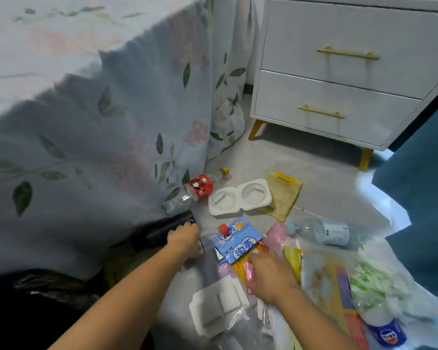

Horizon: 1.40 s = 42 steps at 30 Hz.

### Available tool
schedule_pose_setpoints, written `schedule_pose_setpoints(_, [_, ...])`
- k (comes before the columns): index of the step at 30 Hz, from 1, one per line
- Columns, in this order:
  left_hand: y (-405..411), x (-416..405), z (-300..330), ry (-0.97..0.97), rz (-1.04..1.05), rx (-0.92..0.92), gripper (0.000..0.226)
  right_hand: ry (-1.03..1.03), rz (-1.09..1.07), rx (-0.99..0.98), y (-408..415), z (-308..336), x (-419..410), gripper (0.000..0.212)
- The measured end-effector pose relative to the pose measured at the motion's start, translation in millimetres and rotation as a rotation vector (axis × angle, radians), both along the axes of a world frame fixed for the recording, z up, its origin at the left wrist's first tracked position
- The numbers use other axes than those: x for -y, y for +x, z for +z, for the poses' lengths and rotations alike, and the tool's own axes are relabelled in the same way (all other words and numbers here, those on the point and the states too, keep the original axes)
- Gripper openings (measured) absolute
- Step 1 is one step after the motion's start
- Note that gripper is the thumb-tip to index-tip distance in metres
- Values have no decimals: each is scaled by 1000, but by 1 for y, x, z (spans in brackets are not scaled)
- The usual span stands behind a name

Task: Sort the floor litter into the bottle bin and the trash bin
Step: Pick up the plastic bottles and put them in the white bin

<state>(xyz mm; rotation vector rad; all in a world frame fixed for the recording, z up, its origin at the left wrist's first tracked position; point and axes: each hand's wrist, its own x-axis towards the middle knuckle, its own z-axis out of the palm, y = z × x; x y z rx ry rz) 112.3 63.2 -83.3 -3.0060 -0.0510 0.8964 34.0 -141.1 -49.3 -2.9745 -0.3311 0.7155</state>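
Bed cover (91, 117): pale floral fabric with green leaves and pink blooms, draped from the bed down to the floor along the left side.
Nightstand (339, 72): white, two drawers, stood on the floor at the far right beside the bed.
Drawer handles (348, 53): gold bars, one on each drawer front.
Nightstand legs (256, 128): yellow, angled, two visible.
Floor (326, 173): light grey, glossy.
Teal fabric (420, 198): dark blue-green, along the right edge of the floor.

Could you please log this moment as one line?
left hand: grips bottle | right hand: on wrappers | bins: unseen
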Motion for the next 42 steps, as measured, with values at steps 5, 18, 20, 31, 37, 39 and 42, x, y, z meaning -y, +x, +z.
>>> schedule_pose_setpoints(5, [-9, 0, -12, 58, -44, -21, 58, 60, 37, 32, 1, -23, 1, 33])
schedule_pose_setpoints(18, [20, 51, 19, -391, 229, 83, 58, -26, -249, 175, 110, -14, 150, 102])
schedule_pose_setpoints(20, [20, 56, 16, -439, 232, 48, 55, -129, -198, 46, 114, -19, 174, 111])
schedule_pose_setpoints(31, [25, 77, 13, -574, 219, -46, 43, -155, -208, -25, 98, -49, 203, 63])
schedule_pose_setpoints(37, [29, 71, 40, -547, 222, 38, 55, 287, -542, 238, 94, -22, 175, 60])
schedule_pose_setpoints(39, [25, 65, 60, -596, 254, 69, 55, 491, -613, 294, 94, -3, 156, 59])
schedule_pose_setpoints(42, [8, 51, 102, -647, 271, 125, 51, 779, -717, 303, 88, 34, 120, 50])
